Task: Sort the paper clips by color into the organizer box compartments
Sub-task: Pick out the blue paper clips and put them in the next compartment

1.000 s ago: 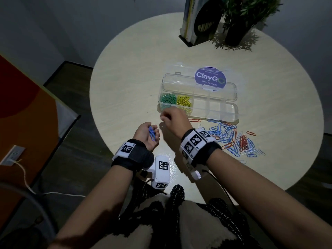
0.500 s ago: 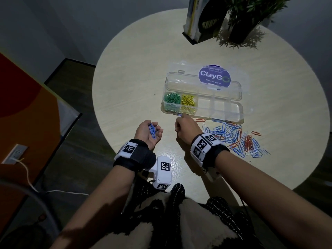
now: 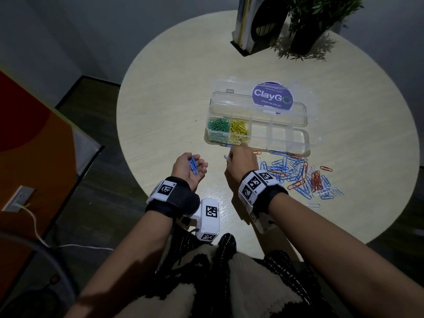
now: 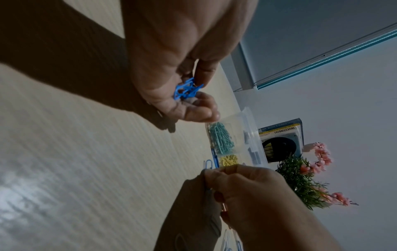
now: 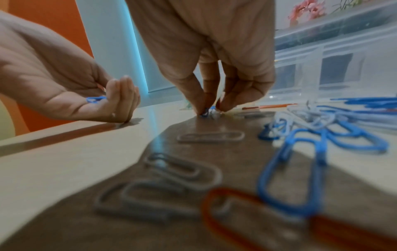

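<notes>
A clear organizer box point(image 3: 284, 143) lies open on the round table, with green clips point(image 3: 218, 125) in its leftmost compartment and yellow clips point(image 3: 239, 130) in the one beside it. My left hand point(image 3: 190, 167) is palm up at the table's near edge and cups several blue clips point(image 3: 193, 165) point(image 4: 187, 90). My right hand point(image 3: 239, 160) reaches down in front of the box, and its thumb and fingers pinch a blue clip point(image 5: 205, 112) on the tabletop. A loose pile of blue, red and white clips point(image 3: 302, 175) lies to the right of that hand.
A book holder point(image 3: 257, 24) and a potted plant point(image 3: 312, 26) stand at the far edge of the table point(image 3: 160, 111). The box lid point(image 3: 270, 97) with a purple label lies open behind the compartments. An orange panel point(image 3: 27, 145) stands at the left.
My right hand moved from over the left hand to the right and down onto the table in front of the box. The left hand stayed put, cupping its blue clips.
</notes>
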Demonstrator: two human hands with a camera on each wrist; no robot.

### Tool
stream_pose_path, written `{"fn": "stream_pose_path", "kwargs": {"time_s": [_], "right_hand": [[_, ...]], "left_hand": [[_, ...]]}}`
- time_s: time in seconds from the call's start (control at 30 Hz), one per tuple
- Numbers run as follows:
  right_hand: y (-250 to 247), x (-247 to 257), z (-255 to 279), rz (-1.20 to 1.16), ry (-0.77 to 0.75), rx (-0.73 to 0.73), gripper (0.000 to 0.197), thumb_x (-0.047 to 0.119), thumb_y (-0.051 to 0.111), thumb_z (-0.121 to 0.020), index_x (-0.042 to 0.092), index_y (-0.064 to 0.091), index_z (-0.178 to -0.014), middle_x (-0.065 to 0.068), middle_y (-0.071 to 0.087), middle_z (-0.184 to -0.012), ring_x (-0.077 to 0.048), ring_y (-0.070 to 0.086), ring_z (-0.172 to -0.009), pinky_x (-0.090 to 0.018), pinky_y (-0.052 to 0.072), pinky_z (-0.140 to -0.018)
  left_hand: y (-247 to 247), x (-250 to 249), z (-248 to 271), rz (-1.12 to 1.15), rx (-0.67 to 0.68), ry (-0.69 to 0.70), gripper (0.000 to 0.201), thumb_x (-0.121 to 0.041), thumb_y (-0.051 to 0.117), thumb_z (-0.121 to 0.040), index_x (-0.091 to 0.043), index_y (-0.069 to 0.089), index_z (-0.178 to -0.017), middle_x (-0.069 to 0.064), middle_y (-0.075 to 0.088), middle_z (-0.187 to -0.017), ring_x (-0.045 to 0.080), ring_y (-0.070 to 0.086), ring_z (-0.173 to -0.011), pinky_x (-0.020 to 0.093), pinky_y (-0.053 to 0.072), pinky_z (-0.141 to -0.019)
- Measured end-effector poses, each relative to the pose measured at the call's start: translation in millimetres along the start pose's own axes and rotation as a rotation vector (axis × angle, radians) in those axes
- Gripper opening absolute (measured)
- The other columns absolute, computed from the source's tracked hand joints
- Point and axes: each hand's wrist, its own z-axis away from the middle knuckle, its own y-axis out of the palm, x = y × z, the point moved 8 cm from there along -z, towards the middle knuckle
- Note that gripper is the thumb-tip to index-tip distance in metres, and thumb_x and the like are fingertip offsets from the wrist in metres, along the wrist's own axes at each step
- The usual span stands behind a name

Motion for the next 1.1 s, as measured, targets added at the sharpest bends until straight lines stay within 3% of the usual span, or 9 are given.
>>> {"fn": "stream_pose_path", "kwargs": {"time_s": [0.1,0.2,0.27,0.37,0.47,0.57,0.93,1.03,1.1], "right_hand": [[-14.4,11.3,5.9,-0.132,-0.079,-0.072,0.017,0.009,0.052,-0.09,-0.003,0.063,-0.095,-0.02,0.054,-0.111,-0.032,0.051,-0.105,-0.034,0.041,-0.086],[-20.8,36.2,14.3,-0.259,-0.197,-0.047,0.014,0.012,0.057,-0.088,0.001,0.065,-0.085,-0.016,0.06,-0.1,-0.02,0.048,-0.086,-0.029,0.037,-0.079],[-23.9,40.9,15.4,-0.29,-0.216,-0.073,0.017,0.014,0.058,-0.088,0.0,0.066,-0.082,-0.015,0.063,-0.094,-0.017,0.047,-0.08,-0.028,0.038,-0.076],[-25.9,22.2,10.0,-0.263,-0.133,-0.127,0.021,0.01,0.051,-0.091,-0.002,0.067,-0.09,-0.018,0.066,-0.096,-0.025,0.056,-0.084,-0.033,0.048,-0.082],[-15.9,4.1,3.8,-0.075,-0.091,-0.015,0.019,0.005,0.049,-0.089,0.001,0.063,-0.101,-0.021,0.061,-0.109,-0.035,0.059,-0.1,-0.033,0.044,-0.078],[-9.9,-2.9,3.9,0.076,-0.117,0.062,0.021,0.002,0.046,-0.087,0.002,0.057,-0.106,-0.022,0.055,-0.111,-0.037,0.057,-0.102,-0.038,0.045,-0.078],[-10.3,-6.1,3.5,0.015,-0.077,-0.001,0.024,0.018,0.056,-0.09,0.002,0.058,-0.107,-0.017,0.053,-0.117,-0.036,0.053,-0.107,-0.04,0.045,-0.085],[-4.7,-6.7,-0.5,0.054,-0.059,0.036,0.025,0.015,0.056,-0.09,0.001,0.056,-0.111,-0.019,0.051,-0.121,-0.037,0.051,-0.112,-0.042,0.044,-0.089],[-1.8,-5.7,-0.5,0.067,-0.056,0.07,0.027,0.013,0.056,-0.09,0.0,0.055,-0.113,-0.019,0.049,-0.123,-0.037,0.049,-0.114,-0.042,0.042,-0.091]], "left_hand": [[2.9,0.1,0.3,-0.006,-0.006,0.011,0.037,-0.019,0.027,-0.102,-0.005,0.045,-0.072,0.01,0.049,-0.073,0.019,0.052,-0.066,0.019,0.045,-0.054],[11.9,3.9,1.8,0.062,0.04,-0.011,0.039,-0.021,0.027,-0.103,-0.003,0.047,-0.074,0.012,0.056,-0.068,0.019,0.052,-0.066,0.025,0.045,-0.064],[15.9,6.0,2.9,0.103,0.053,-0.034,0.041,-0.022,0.027,-0.103,-0.003,0.046,-0.072,0.01,0.053,-0.057,0.017,0.052,-0.057,0.025,0.043,-0.061],[12.9,6.4,3.0,-0.028,0.038,-0.05,0.041,-0.024,0.024,-0.102,-0.008,0.041,-0.069,0.005,0.04,-0.061,0.012,0.039,-0.052,0.017,0.03,-0.05],[6.3,6.5,-0.2,-0.086,0.048,-0.079,0.04,-0.026,0.023,-0.1,-0.015,0.036,-0.064,-0.001,0.037,-0.045,0.008,0.032,-0.035,0.014,0.023,-0.037],[1.6,6.1,-3.2,-0.086,0.049,-0.078,0.039,-0.026,0.024,-0.1,-0.016,0.034,-0.063,-0.006,0.035,-0.03,0.007,0.028,-0.021,0.006,0.018,-0.031],[8.6,11.5,-3.9,-0.102,0.058,-0.066,0.038,-0.025,0.025,-0.099,-0.016,0.035,-0.063,-0.006,0.037,-0.033,0.007,0.031,-0.026,0.01,0.023,-0.034],[11.7,13.5,-1.3,-0.087,0.053,-0.052,0.037,-0.023,0.026,-0.099,-0.014,0.037,-0.065,0.0,0.038,-0.054,0.01,0.035,-0.047,0.014,0.028,-0.042],[11.9,12.9,-1.6,-0.076,0.039,-0.026,0.036,-0.021,0.025,-0.1,-0.011,0.04,-0.069,0.003,0.038,-0.065,0.012,0.041,-0.052,0.013,0.033,-0.039]]}}
